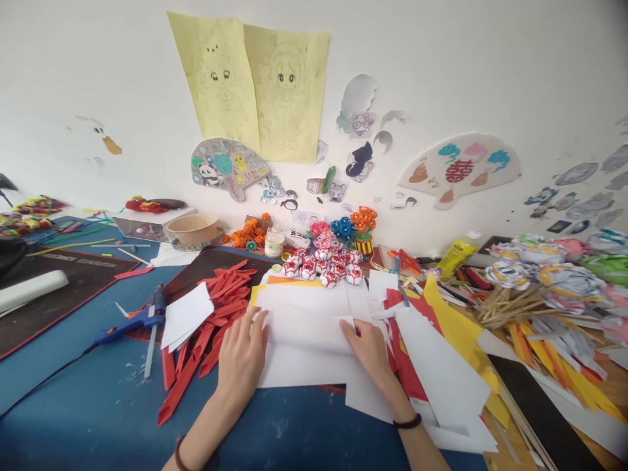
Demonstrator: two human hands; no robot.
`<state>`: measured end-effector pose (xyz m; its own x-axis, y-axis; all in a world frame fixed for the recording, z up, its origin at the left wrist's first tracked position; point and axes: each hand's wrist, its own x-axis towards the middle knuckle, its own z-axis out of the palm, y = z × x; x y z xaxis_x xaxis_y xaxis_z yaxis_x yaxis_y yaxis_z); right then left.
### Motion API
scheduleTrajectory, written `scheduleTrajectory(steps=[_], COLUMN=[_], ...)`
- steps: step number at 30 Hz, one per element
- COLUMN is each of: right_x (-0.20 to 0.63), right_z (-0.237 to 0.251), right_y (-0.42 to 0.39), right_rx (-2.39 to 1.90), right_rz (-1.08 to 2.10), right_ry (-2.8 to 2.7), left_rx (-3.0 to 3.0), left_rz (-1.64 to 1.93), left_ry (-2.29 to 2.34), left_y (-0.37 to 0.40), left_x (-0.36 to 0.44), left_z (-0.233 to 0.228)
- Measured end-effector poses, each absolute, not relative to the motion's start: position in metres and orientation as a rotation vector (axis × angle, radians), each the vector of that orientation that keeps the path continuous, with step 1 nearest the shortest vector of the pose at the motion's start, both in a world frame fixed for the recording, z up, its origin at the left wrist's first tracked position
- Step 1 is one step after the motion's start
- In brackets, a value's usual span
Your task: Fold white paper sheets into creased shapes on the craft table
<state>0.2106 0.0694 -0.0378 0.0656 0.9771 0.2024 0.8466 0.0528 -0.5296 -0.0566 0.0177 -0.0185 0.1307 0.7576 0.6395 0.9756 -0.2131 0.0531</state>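
Note:
A sheet of white paper (309, 332) is bent over on itself above other white sheets (299, 367) in front of me. My left hand (244, 350) holds its left end, fingers bent over the edge and partly hidden by the paper. At the right end, my right hand (369, 348) pinches the paper between thumb and curled fingers. Folded red paper strips (223, 311) lie in a heap just left of my left hand. Small white cut sheets (188, 316) rest partly on them.
A blue glue gun (156, 311) lies to the left, its cord trailing off. Red-and-white paper pieces (324, 265) and small flowers (344, 229) stand behind the sheets. White and yellow paper scraps (458, 333), a black slab (544, 412) and stemmed paper flowers (569, 281) crowd the right.

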Motion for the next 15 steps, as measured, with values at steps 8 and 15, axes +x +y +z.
scheduleTrajectory(steps=[8,15], right_x=[0.207,0.207], right_z=[-0.036,-0.03], right_y=[0.077,0.072], right_rx=[-1.916,-1.691], right_rz=[0.294,0.238], right_ry=[-1.795,-1.722], left_rx=[-2.424,-2.445], left_rz=[-0.452,-0.293], left_ry=[-1.25,-1.303], left_y=[0.009,0.015], left_x=[-0.028,-0.026], left_z=[-0.014,-0.032])
